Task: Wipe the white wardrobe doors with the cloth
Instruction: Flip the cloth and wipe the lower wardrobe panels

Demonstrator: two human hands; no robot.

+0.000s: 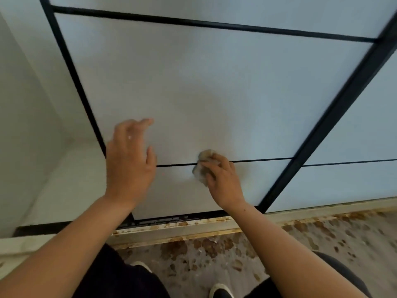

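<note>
Your right hand (pixel 224 179) has its grip curled round the crumpled cloth (pixel 203 166), pressing it against the white wardrobe door (pixel 214 93) on the thin black line (pixel 257 160) between two panels, low down near the stained bottom track (pixel 171 227). Your left hand (pixel 129 162) holds nothing, its grip loose with fingers spread by the same door, left of the cloth; blur hides whether it touches. The doors sit closed in their black frame (pixel 322 125), hiding the wardrobe's contents.

Bare left hand (pixel 129 160) and right hand (pixel 224 181) on bare forearms (pixel 71 250); black trousers (pixel 120 278); black, white-edged shoes (pixel 221 292).
</note>
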